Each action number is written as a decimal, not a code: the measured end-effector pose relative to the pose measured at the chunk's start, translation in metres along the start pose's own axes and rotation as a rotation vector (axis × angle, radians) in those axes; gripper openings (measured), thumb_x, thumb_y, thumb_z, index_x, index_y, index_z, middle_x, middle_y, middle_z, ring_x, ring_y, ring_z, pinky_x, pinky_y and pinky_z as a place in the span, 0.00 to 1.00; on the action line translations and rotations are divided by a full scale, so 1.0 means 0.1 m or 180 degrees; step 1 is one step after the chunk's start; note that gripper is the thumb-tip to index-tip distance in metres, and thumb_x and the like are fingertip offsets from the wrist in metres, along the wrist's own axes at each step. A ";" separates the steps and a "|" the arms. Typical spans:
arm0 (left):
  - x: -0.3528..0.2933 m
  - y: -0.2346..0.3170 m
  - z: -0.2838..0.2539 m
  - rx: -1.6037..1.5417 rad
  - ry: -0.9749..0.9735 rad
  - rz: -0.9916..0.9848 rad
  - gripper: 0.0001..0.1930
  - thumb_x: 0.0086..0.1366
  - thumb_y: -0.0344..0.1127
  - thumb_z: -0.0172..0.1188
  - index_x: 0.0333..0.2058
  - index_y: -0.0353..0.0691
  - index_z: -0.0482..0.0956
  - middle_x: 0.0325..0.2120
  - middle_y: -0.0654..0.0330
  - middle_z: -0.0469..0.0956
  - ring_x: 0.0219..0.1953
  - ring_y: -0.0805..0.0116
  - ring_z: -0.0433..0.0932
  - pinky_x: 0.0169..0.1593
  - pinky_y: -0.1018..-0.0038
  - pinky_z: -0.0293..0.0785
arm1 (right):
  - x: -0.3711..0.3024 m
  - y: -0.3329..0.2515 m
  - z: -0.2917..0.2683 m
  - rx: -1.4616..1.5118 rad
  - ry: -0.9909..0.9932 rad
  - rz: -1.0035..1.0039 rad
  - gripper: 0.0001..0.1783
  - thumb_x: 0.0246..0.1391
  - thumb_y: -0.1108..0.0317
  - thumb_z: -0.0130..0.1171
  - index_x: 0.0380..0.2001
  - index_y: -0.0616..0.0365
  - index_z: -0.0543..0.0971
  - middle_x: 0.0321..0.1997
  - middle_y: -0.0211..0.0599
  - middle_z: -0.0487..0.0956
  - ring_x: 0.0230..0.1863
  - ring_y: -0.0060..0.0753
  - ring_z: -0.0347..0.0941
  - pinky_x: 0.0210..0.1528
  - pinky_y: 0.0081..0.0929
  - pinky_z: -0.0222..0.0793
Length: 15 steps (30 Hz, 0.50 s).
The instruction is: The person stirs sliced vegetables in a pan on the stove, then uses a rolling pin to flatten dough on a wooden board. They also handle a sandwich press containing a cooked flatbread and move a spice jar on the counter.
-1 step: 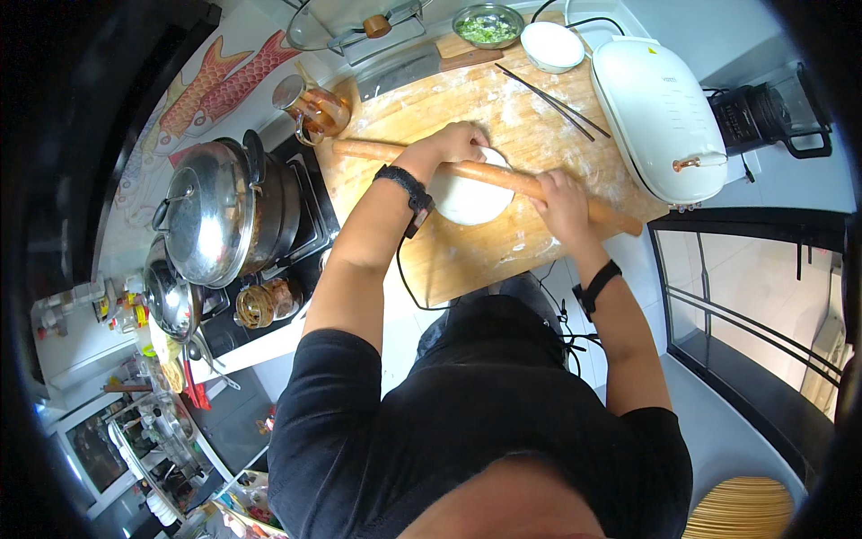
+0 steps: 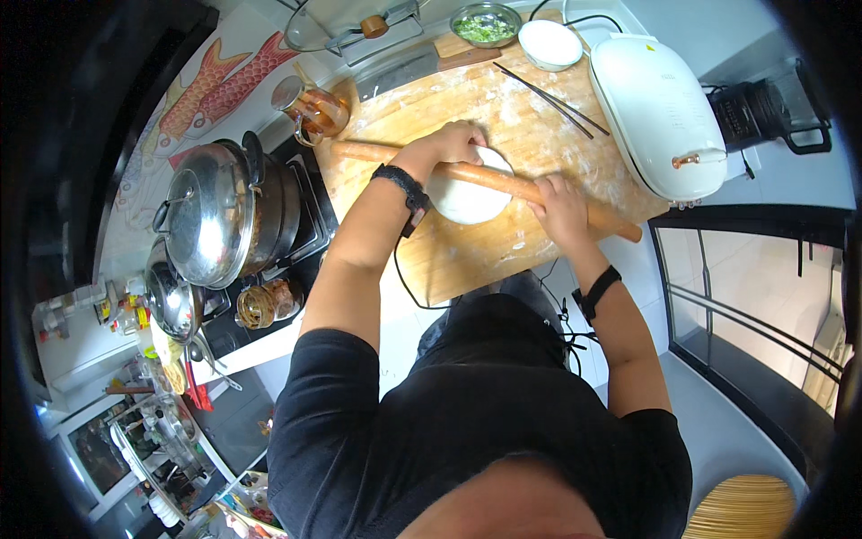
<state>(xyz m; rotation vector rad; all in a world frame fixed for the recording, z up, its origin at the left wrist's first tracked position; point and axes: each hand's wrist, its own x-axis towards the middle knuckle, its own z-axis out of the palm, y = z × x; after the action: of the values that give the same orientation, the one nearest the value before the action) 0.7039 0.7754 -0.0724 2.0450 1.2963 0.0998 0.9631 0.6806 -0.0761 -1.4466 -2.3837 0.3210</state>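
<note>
A round white sheet of dough (image 2: 471, 203) lies flat on the floured wooden board. Across it, slanting from far left to near right, rests a long wooden rolling pin (image 2: 503, 182). My right hand (image 2: 564, 211) is closed over the pin's right part, just beyond the dough's edge. My left hand (image 2: 460, 144) is at the dough's far edge, its fingers curled onto the rim, partly hidden by the hand itself. The left wrist, wearing a black strap, passes over the pin.
Behind lie a cleaver (image 2: 409, 74), dark chopsticks (image 2: 549, 101), a bowl of chopped greens (image 2: 485, 27) and a white bowl (image 2: 549, 47). A glass jug (image 2: 316, 115) stands back left. A white appliance (image 2: 658, 121) borders the right; a lidded steel pot (image 2: 215, 216) is left on the stove.
</note>
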 end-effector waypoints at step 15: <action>-0.07 0.44 0.00 -0.0242 0.0065 0.0436 0.11 0.55 0.24 0.53 0.37 0.45 0.72 0.36 0.57 0.76 0.42 0.59 0.75 0.43 0.65 0.74 | -0.76 -0.11 -0.23 0.0316 -0.0430 -0.0058 0.23 0.36 0.66 0.65 0.41 0.55 0.74 0.43 0.36 0.72 0.47 0.42 0.67 0.49 0.38 0.61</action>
<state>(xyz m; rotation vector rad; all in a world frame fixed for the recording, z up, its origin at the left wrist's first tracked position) 0.7341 0.7585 -0.0435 2.0709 1.1463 0.2296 0.9953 0.6087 -0.0637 -1.3987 -2.4461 0.5404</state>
